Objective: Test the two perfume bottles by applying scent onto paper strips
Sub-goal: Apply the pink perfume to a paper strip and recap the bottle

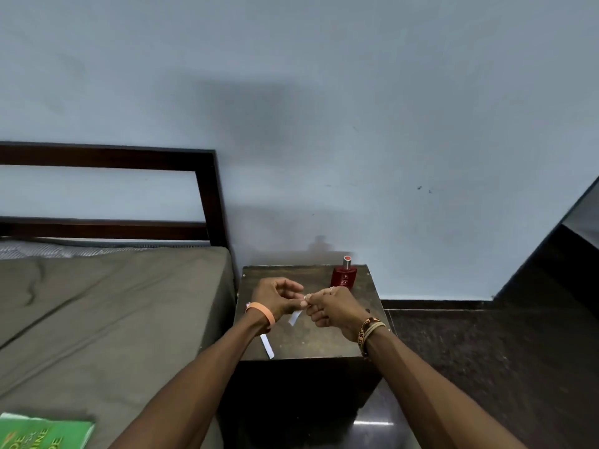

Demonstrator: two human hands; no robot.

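One red perfume bottle (pixel 344 277), upright, paper strip (pixel 295 316) pinched

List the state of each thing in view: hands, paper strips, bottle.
Red perfume bottle with silver collar: upright, top on, at the back right of the dark wooden bedside table.
Held white paper strip: above the table, hanging tilted from the fingers.
Flat white paper strip: lying at the table's front left edge, upper end hidden by the left wrist.
Left hand: pinches the held strip's top end.
Right hand: pinches the same end.
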